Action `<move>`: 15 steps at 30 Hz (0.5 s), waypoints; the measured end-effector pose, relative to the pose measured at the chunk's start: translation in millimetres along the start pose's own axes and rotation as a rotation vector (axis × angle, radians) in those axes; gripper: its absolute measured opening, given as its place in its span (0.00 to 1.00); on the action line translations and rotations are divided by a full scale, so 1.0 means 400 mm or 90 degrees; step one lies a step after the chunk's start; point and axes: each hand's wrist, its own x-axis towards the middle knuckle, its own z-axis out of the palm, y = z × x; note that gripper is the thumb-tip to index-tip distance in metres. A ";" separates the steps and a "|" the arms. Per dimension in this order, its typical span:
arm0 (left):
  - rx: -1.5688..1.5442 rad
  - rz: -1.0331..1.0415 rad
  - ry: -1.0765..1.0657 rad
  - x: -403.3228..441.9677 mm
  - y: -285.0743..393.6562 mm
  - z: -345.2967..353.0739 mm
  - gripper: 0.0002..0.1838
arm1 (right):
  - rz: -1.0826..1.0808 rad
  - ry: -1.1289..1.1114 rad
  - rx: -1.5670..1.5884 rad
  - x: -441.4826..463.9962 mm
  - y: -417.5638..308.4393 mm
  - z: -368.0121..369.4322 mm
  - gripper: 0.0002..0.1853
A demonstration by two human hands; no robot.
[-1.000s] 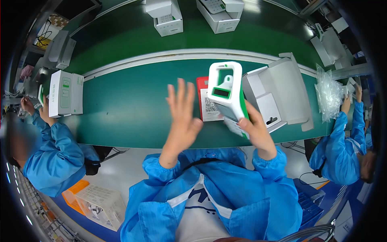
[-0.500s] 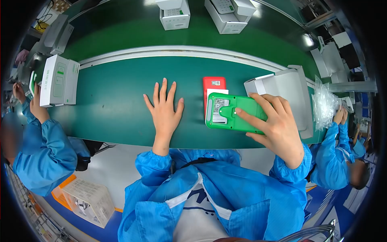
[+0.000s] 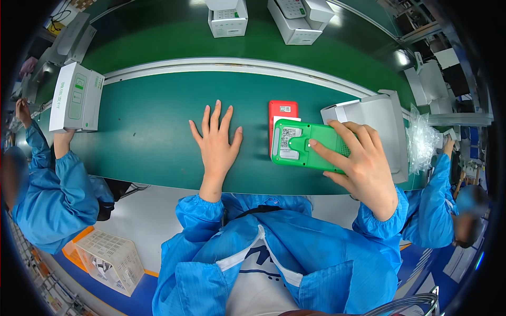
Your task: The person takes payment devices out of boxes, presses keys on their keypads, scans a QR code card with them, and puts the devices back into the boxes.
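Note:
My left hand (image 3: 217,147) lies flat on the green work surface with fingers spread and nothing in it. My right hand (image 3: 363,163) grips a green plastic device (image 3: 321,143) by its right part, with the index fingertip on its back. That back faces up, with a QR-code label at the left and small speaker holes at the right. Partly beneath the device are a red box-like item (image 3: 283,108) with a small QR label and a piece of white paper (image 3: 278,122). An opened white box (image 3: 380,118) stands just beyond my right hand.
Two white boxes with keypad devices (image 3: 226,23) (image 3: 292,9) stand on the far green surface. Clear plastic bags (image 3: 423,139) lie at the right. A co-worker at the left handles a white printed box (image 3: 76,100); another sits at right. A crate (image 3: 110,260) stands on the floor.
My hands and the green device have barely moved. The co-worker at left has shifted, and the printed box there is turned and tilted. The right co-worker's arm has moved.

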 end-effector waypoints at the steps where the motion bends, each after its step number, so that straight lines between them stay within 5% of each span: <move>1: -0.002 0.000 0.000 0.000 -0.001 -0.001 0.27 | 0.001 0.001 -0.002 -0.001 -0.001 -0.003 0.36; 5: -0.053 -0.011 0.019 -0.001 0.003 -0.003 0.25 | -0.006 0.014 -0.009 -0.003 -0.001 -0.012 0.35; 8: -0.262 -0.034 0.037 -0.006 -0.011 -0.013 0.23 | -0.016 0.031 0.311 -0.008 0.045 0.018 0.35; 11: -0.767 -0.067 0.000 -0.017 0.027 -0.072 0.25 | 0.081 0.091 1.201 -0.015 -0.012 0.152 0.40; 15: -1.092 -0.025 -0.267 -0.057 0.146 -0.116 0.27 | 0.177 0.060 1.526 0.019 -0.075 0.248 0.39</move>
